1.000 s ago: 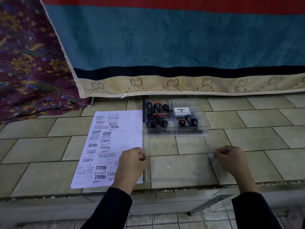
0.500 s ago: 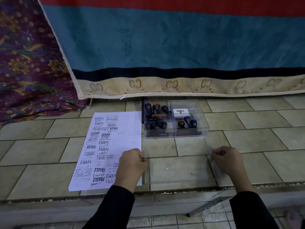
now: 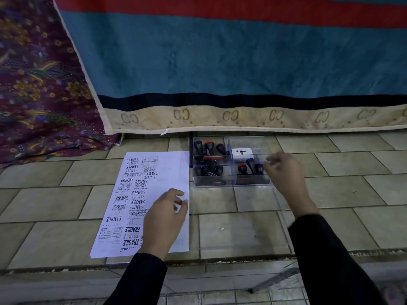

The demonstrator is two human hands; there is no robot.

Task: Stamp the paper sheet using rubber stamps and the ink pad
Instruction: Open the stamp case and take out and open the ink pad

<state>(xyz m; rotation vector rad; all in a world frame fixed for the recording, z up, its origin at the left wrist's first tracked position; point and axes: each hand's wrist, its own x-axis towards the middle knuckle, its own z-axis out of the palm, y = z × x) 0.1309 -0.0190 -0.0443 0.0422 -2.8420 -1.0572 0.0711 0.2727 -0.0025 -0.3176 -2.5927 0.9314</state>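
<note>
Half a second before, both my hands were fisted on the near corners of the clear lid [image 3: 240,219]; now they had let go of it. My left hand [image 3: 164,219] had moved over the right edge of the paper sheet [image 3: 141,201], fingers loosely curled and apart, gripping nothing, though I could not tell whether it touched the sheet. My right hand [image 3: 286,172] had risen to the right end of the clear box [image 3: 231,164], its grip open and empty; its fingertips were blurred. The lid lay flat on the tiled floor [image 3: 352,194] between me and the box, so transparent that only its edges showed. The rubber stamps [image 3: 209,155] stood in the box's compartments, with the white Artline ink pad [image 3: 241,153] at the back right. The sheet lay left of the box, already covered with prints. The striped blanket [image 3: 220,62] hung behind the box.
</note>
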